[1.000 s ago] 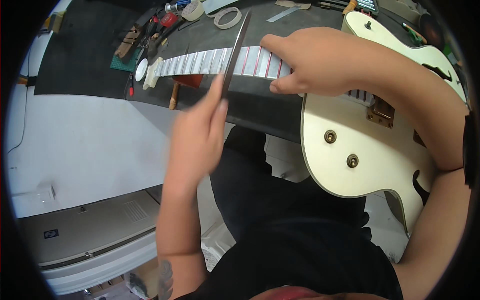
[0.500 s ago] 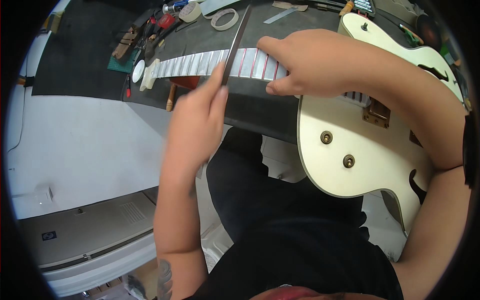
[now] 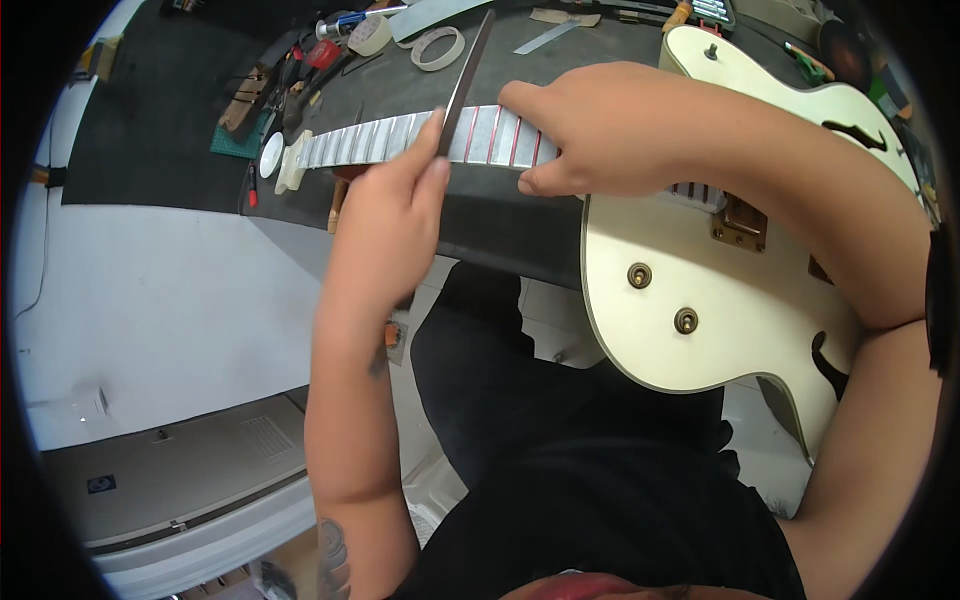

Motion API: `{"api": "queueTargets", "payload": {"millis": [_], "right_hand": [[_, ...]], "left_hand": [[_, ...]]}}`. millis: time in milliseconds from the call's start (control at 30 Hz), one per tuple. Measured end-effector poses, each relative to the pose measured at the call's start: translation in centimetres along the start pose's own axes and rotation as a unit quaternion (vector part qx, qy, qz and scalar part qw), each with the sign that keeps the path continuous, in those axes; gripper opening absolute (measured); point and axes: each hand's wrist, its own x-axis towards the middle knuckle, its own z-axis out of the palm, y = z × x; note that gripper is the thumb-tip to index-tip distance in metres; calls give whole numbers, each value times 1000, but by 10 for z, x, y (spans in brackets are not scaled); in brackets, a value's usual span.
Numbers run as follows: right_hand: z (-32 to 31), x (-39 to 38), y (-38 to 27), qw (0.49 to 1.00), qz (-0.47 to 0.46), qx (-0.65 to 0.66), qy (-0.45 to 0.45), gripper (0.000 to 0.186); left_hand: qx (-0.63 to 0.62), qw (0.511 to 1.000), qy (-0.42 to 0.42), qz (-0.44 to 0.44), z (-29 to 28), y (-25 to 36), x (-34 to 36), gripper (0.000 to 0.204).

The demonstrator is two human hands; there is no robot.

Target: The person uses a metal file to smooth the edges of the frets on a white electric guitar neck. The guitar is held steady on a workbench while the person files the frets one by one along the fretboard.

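A cream electric guitar [image 3: 640, 345] lies with its body at the right and its neck pointing left. Silvery strips cover the fretboard [image 3: 350, 146] between the frets. Several frets near the body are marked red. My left hand [image 3: 388, 225] is closed on a long, narrow, dark file [image 3: 464, 88]. The file crosses the neck at a slant, its far end pointing away from me. My right hand [image 3: 605, 130] spans the neck where it meets the body, thumb on the near edge and index finger on the far edge. Its other fingers are hidden.
A dark bench mat [image 3: 140, 150] lies beneath the neck. Beyond it are a masking tape roll [image 3: 437, 48], a metal ruler [image 3: 553, 34] and several hand tools. A white round dish [image 3: 272, 155] stands beside the headstock [image 3: 290, 168]. A wooden handle [image 3: 335, 212] sticks out below the neck.
My left hand and the file have moved slightly away from me across the neck. My right hand keeps its place on the guitar. The whole view has shifted a little.
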Motion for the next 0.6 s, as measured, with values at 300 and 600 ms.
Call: {"api": "queueTargets", "payload": {"millis": [300, 600], "right_hand": [[-1, -2, 1, 999, 28, -5, -25, 58], [2, -3, 3, 1000, 22, -13, 2, 59]], "left_hand": [[14, 995, -29, -96, -8, -12, -124, 56], [9, 996, -32, -82, -3, 10, -26, 50]]}}
